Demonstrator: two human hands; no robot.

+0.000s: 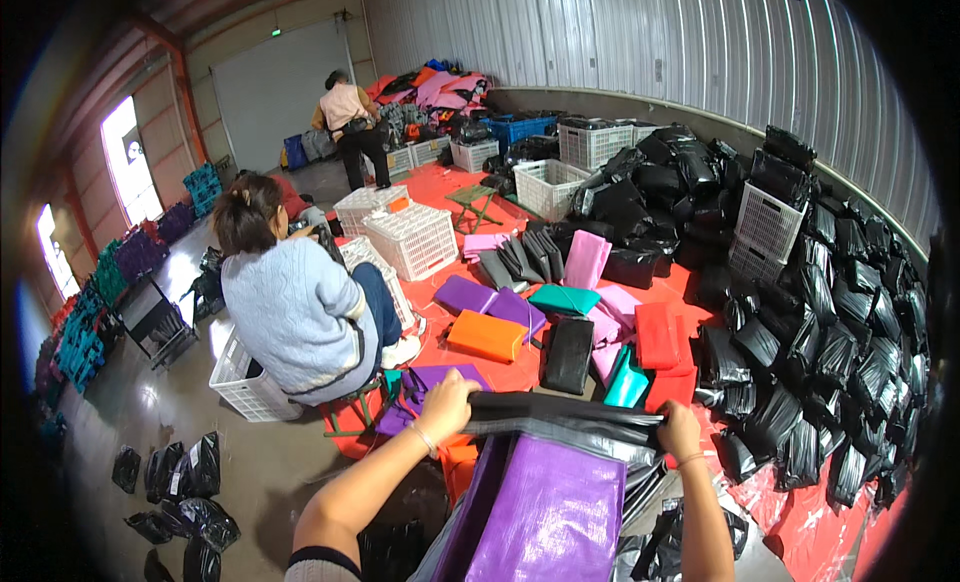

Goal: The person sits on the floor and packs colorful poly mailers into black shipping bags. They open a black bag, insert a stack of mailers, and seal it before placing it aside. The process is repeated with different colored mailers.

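Observation:
My left hand (445, 408) grips the left end of a black plastic bag (565, 414), fingers closed on its edge. At the other end of the bag, my right hand (681, 430) is closed on the corner. The bag stretches between both hands in a wide band. Just below it, a folded purple plastic sheet (548, 507) lies in front of me, glossy and creased. Whether the purple sheet is partly inside the bag, I cannot tell. More black plastic hangs beneath my right hand.
Folded bundles lie ahead on red sheeting, among them orange (486, 336), black (568, 357) and red (657, 336). A seated person (295, 292) is at left beside white crates (408, 240). Filled black bags (840, 352) are heaped at right. Another person (348, 122) stands farther back.

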